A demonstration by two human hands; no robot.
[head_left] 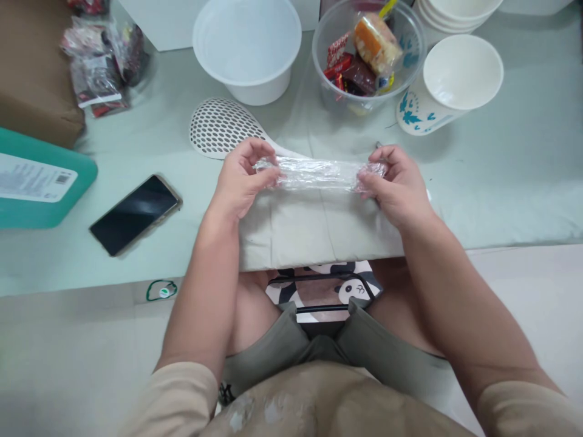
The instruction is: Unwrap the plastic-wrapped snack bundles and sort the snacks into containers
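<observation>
A crumpled strip of clear plastic wrap (319, 174) is stretched between my two hands, just above the table's front part. My left hand (248, 176) pinches its left end between thumb and fingers. At the other end, my right hand (392, 182) grips it the same way. Behind the wrap lies a white perforated skimmer (225, 126); its handle runs to the right and is partly hidden behind the plastic. A small dark tip of something shows above my right fingers, too little to name.
A white bowl (248, 48), a clear tub (325, 79) of wrapped snacks and a tilted paper cup (428, 100) stand behind. Left are a phone (136, 214), a green container (54, 209), packaged snacks (98, 76) and a brown box (36, 73). The table edge is near my lap.
</observation>
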